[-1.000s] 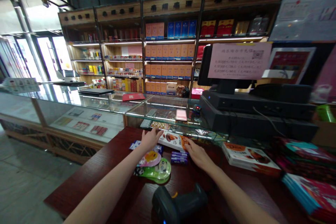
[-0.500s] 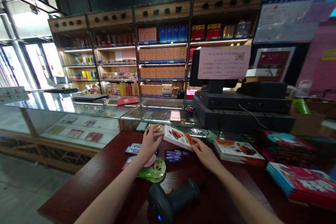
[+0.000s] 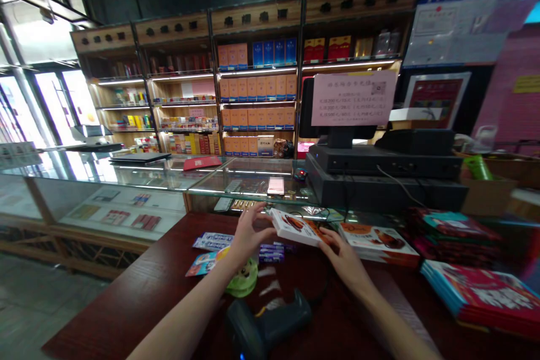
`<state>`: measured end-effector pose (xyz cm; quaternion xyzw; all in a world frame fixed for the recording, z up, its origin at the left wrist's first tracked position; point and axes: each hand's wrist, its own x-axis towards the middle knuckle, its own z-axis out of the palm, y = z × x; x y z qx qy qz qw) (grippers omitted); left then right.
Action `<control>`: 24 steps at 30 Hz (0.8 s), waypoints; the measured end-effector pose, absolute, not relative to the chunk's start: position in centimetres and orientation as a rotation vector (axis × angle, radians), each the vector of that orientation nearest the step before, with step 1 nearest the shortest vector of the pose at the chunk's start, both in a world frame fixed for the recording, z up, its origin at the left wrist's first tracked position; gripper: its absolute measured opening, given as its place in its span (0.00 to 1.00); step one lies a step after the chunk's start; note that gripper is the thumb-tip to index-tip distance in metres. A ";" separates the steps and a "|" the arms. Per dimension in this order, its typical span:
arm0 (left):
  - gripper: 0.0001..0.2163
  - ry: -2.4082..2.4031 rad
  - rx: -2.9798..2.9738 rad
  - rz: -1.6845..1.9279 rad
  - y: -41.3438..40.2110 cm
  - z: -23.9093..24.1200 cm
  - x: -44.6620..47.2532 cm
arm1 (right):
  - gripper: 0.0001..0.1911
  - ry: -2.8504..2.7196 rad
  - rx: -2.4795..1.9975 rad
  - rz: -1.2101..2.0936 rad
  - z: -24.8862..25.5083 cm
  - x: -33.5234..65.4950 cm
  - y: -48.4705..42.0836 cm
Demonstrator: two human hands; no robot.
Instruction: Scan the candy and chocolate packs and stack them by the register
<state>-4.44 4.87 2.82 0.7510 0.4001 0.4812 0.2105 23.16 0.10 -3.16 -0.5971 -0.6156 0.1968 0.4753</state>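
My right hand (image 3: 340, 253) grips the right end of a flat white-and-orange box (image 3: 295, 229) with brown food pictured on top. The box is tilted, held above the dark wooden counter. At its left end is my left hand (image 3: 248, 232), thumb and fingers spread close around the corner; whether they touch it I cannot tell. Below lie small purple wrapped packs (image 3: 271, 253), partly hidden by the left hand. Blue-and-white packets (image 3: 213, 241), a colourful packet (image 3: 202, 264) and a green round-ended packet (image 3: 243, 281) sit beside my left forearm. A dark barcode scanner (image 3: 265, 323) rests in front.
Similar white-and-orange boxes (image 3: 375, 237) are stacked at right, beside red-and-blue packs (image 3: 485, 295) and dark red packages (image 3: 451, 236). A monitor with a pink notice (image 3: 352, 98) stands behind. Beyond are a glass display counter (image 3: 202, 180) and stocked shelves (image 3: 257, 90).
My left hand has come closer to the box's left end, and the box has shifted slightly right and down. The view has turned a little; the right hand keeps its grip.
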 end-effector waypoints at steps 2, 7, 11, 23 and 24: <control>0.34 1.079 2.054 1.329 5.3 2.5 -4.2 | 0.27 -1.492 -1.450 0.476 -3.2 23.3 0.0; 0.39 1.116 1.979 1.239 6.2 1.7 -4.0 | 0.28 -1.478 -1.447 0.487 -3.2 23.3 -0.3; 0.39 1.043 1.924 1.139 6.1 1.6 -3.8 | 0.27 -1.500 -1.450 0.463 -3.3 23.2 -0.3; 0.26 1.060 2.160 1.138 5.2 1.8 -5.2 | 0.25 -1.603 -1.447 0.424 -4.4 23.7 0.0; 0.26 1.066 2.209 1.125 5.2 1.9 -5.4 | 0.25 -1.607 -1.442 0.417 -4.4 23.8 0.0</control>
